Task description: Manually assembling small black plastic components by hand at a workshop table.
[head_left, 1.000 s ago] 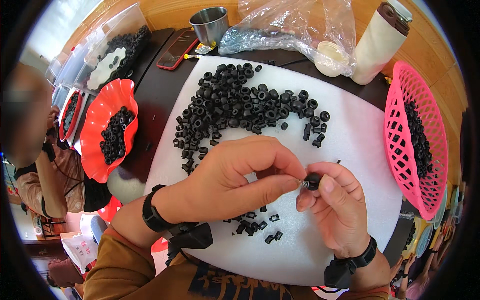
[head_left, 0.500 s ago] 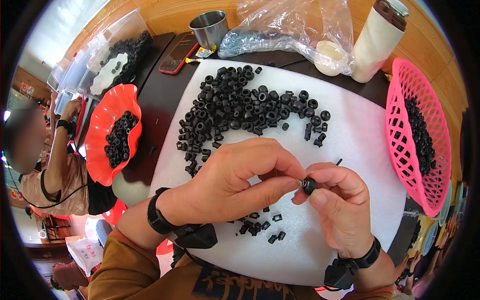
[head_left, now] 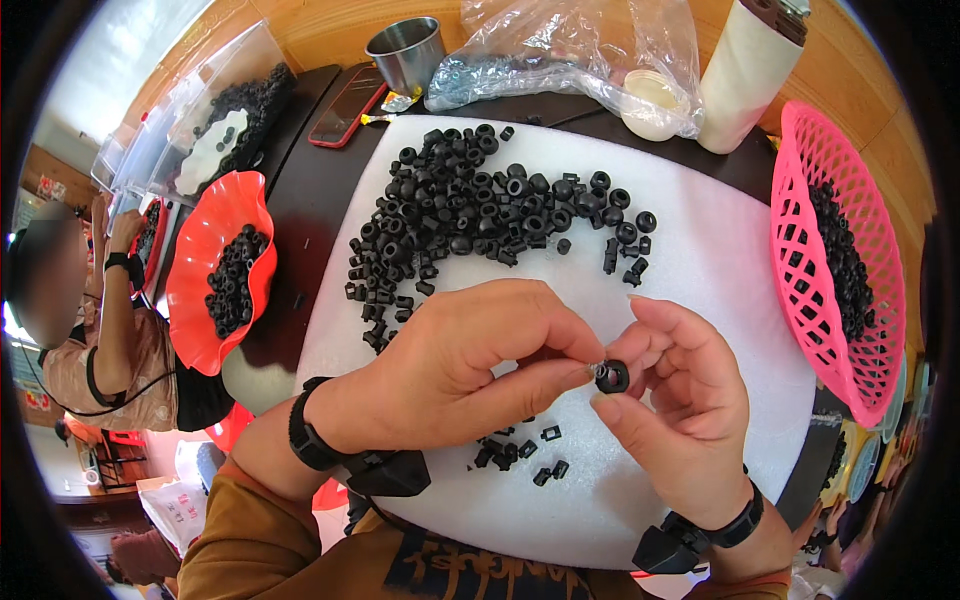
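My right hand (head_left: 675,395) pinches a small black rubber ring (head_left: 612,376) between thumb and fingers. My left hand (head_left: 470,365) meets it from the left, its thumb and forefinger closed on a tiny piece at the ring's side. Both hands hover over a white foam mat (head_left: 720,290). A big heap of black rings (head_left: 470,215) lies on the mat beyond my hands. A few small black parts (head_left: 520,452) lie under my wrists.
A pink basket (head_left: 830,270) with black rings stands at the right, a red bowl (head_left: 205,270) of rings at the left. Behind are a metal cup (head_left: 405,52), a phone (head_left: 345,105), a plastic bag (head_left: 560,50) and a white bottle (head_left: 745,70). Another person (head_left: 95,330) works at the far left.
My hands stay together on the ring and have shifted only slightly. The person at the left has raised a hand toward the trays.
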A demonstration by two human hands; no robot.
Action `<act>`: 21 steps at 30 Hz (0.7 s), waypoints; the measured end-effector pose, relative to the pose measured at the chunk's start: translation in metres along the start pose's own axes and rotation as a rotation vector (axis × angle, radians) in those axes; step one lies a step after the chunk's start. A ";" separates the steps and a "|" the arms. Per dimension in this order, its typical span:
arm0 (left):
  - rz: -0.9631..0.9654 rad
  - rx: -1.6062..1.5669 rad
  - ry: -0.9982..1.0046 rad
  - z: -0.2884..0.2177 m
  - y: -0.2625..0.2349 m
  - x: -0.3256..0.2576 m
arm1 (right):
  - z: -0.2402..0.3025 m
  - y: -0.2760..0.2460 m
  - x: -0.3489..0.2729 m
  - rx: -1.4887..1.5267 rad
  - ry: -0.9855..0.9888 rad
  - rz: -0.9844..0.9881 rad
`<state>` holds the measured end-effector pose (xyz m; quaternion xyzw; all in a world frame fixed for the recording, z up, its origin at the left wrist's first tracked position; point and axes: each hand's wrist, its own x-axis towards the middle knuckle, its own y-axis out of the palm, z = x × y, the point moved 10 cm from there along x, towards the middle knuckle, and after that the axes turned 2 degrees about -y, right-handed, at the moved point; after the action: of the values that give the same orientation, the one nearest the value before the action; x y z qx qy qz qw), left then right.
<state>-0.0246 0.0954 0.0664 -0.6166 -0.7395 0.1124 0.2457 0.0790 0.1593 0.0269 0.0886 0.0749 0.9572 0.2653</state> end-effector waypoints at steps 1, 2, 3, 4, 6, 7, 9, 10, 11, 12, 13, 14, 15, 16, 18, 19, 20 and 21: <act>0.004 -0.014 -0.002 0.000 0.001 0.000 | 0.000 0.000 -0.001 -0.069 0.002 0.000; 0.008 -0.028 -0.005 0.000 0.002 0.000 | 0.000 0.000 0.000 -0.067 0.003 -0.002; 0.010 -0.026 -0.007 0.000 0.002 0.000 | 0.001 0.000 0.000 -0.096 -0.015 0.006; 0.012 -0.011 0.000 -0.001 0.003 0.000 | 0.003 0.001 0.000 -0.126 -0.030 0.011; 0.017 0.004 0.006 -0.002 0.004 0.000 | 0.004 0.000 0.000 -0.190 -0.062 0.022; 0.018 0.008 0.013 -0.003 0.004 0.000 | 0.006 0.001 0.000 -0.255 -0.095 0.038; 0.020 0.012 0.018 -0.004 0.005 0.000 | 0.007 0.002 0.000 -0.256 -0.101 0.041; 0.019 0.008 0.014 -0.003 0.005 0.000 | 0.008 0.002 0.000 -0.261 -0.109 0.044; 0.018 0.005 0.011 -0.003 0.005 0.000 | 0.007 0.002 0.000 -0.261 -0.109 0.043; 0.019 0.005 0.012 -0.003 0.005 0.000 | 0.005 0.001 -0.001 -0.179 -0.111 0.034; 0.017 0.006 0.007 -0.003 0.005 0.000 | 0.004 0.001 0.000 -0.096 -0.113 0.026; 0.015 0.009 0.003 -0.002 0.005 0.000 | 0.006 0.002 -0.001 -0.097 -0.115 0.025; 0.016 0.009 0.005 -0.002 0.005 0.000 | 0.004 0.001 -0.001 -0.014 -0.060 -0.007; 0.009 0.009 0.012 -0.003 0.004 0.000 | 0.000 -0.001 -0.001 0.069 -0.004 -0.040; 0.004 0.008 0.019 -0.003 0.004 0.000 | -0.005 -0.002 -0.002 0.140 0.034 -0.033; 0.004 0.006 0.017 -0.002 0.004 0.000 | -0.009 -0.001 -0.003 0.213 0.072 -0.020; 0.005 0.004 0.015 -0.002 0.004 0.000 | -0.008 -0.001 -0.003 0.214 0.072 -0.019; 0.005 0.005 0.014 -0.002 0.004 0.000 | -0.011 0.000 -0.003 0.262 0.104 -0.015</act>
<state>-0.0198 0.0957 0.0657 -0.6184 -0.7360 0.1108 0.2521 0.0794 0.1570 0.0160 0.0720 0.2137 0.9405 0.2543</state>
